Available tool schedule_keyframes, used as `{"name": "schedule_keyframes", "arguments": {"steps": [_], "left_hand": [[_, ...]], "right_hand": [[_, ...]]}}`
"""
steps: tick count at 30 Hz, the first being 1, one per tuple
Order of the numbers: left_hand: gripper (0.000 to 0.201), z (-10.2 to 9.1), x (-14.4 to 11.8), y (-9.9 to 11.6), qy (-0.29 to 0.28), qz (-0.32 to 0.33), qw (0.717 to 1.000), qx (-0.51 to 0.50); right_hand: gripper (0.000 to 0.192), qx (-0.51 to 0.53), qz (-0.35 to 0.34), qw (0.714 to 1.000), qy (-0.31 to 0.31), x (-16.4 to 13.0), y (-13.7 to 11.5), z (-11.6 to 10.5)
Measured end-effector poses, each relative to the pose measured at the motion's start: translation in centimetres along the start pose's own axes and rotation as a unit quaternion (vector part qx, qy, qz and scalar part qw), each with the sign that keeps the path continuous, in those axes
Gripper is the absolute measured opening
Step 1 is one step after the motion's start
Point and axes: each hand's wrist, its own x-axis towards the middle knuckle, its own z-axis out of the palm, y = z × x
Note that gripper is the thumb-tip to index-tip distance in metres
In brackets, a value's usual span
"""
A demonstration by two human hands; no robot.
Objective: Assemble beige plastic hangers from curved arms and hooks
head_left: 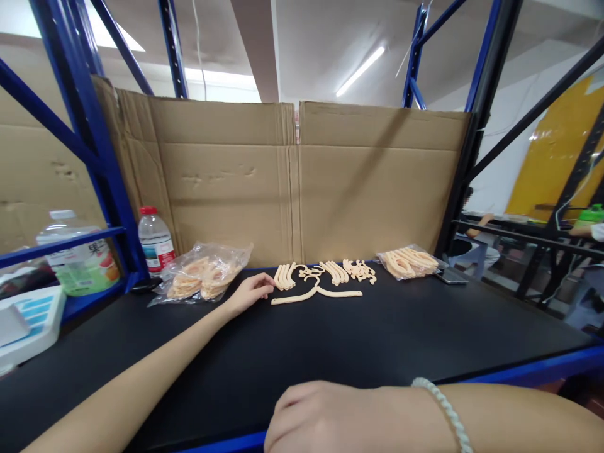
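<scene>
Your left hand (249, 294): stretched forward, grip released, just beside beige hanger arms (285, 277). Your right hand (321, 416): low, near tabletop (425, 340) edge, can't tell grip.

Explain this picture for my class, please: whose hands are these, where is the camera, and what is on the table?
There is no machine here: one person works bare-handed, and the camera sits on their head, looking forward and down.

The left hand lies beside a row of pale curved pieces; whether the fingertips touch it is hard to tell. The right hand is close to the camera, near the table's front edge. Nothing shows in either hand, though the right palm is hidden.

On the black table, a hanger-like shape lies in front of the pieces. Clear bags of pale pieces lie on both sides: the left bag and the right bag. Cardboard stands behind.
</scene>
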Motion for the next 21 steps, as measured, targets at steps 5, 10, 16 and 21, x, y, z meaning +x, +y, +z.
{"name": "schedule_keyframes", "arguments": {"steps": [5, 10, 16, 21], "left_hand": [[0.018, 0.2, 0.1, -0.4, -0.009, 0.001, 1.0, 0.012], [0.014, 0.4, 0.2, -0.9, -0.008, 0.014, 0.999, 0.033], [0.017, 0.4, 0.8, -1.5, 0.045, 0.061, 0.99, 0.115], [0.02, 0.7, 1.3, -1.6, 0.051, 0.117, 0.974, 0.19]], "right_hand": [[0.015, -0.015, 0.075, 0.995, 0.058, -0.1, 1.3, 0.0], [0.015, -0.01, 0.042, 0.998, 0.038, 0.4, 2.0, 1.6], [0.017, 0.019, 0.052, 0.994, 0.096, 0.3, 4.0, 2.2], [0.018, -0.037, 0.262, 0.952, 0.156, -2.5, 11.0, 0.4]]}}
